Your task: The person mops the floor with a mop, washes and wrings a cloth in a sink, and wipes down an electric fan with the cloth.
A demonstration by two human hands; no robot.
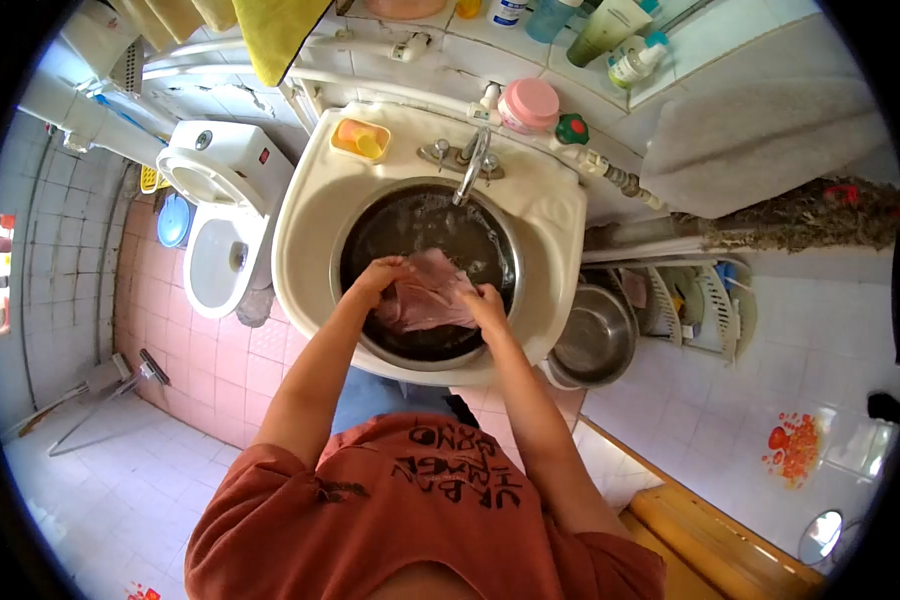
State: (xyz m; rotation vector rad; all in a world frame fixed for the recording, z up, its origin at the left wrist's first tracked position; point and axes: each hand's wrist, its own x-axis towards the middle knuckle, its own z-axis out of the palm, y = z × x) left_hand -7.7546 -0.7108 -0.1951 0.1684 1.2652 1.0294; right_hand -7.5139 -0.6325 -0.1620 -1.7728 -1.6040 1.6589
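The left hand [378, 277] pinches the left edge of a pink cloth [428, 296], and the right hand [487, 308] grips its right side. The cloth is spread between them, over the metal basin [518, 265] of dark water [400, 220] in the sink [555, 240]. Whether its lower part is under water, I cannot tell surely.
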